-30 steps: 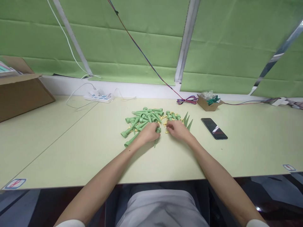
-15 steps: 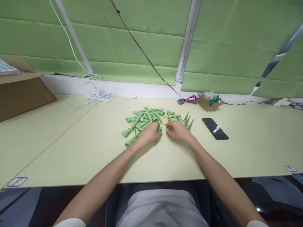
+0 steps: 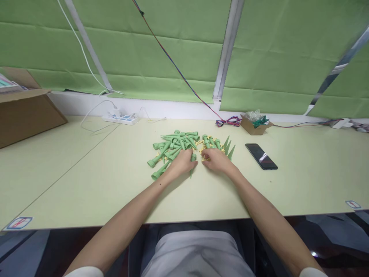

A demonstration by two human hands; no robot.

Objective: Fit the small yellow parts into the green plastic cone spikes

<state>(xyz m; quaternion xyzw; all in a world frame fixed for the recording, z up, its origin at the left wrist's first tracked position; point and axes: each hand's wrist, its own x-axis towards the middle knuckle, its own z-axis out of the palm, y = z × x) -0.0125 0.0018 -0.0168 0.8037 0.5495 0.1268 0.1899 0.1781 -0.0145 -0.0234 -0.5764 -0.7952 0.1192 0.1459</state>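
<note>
My left hand point(image 3: 184, 162) is closed around a green plastic spike point(image 3: 193, 157), whose capped end shows above the fingers and whose thin tip points down toward the table. Beside it, my right hand point(image 3: 215, 159) has its fingers curled together at the edge of the small yellow pieces point(image 3: 202, 151); whatever is pinched there is hidden. A loose pile of green spikes point(image 3: 175, 143) with wide round ends lies beyond and left of my left hand. More green spikes point(image 3: 211, 141) lie side by side behind my right hand, among yellow pieces.
A black phone point(image 3: 261, 156) lies to the right. Behind it stands a small cardboard box point(image 3: 253, 127) with plastic and green material, beside a bundled red-and-blue cable point(image 3: 228, 122). At the back left are a power strip point(image 3: 123, 118) and a large cardboard box point(image 3: 29, 117).
Both hands stay almost in place. The spike in my left hand hangs slightly more upright; the whole view has shifted a little.
</note>
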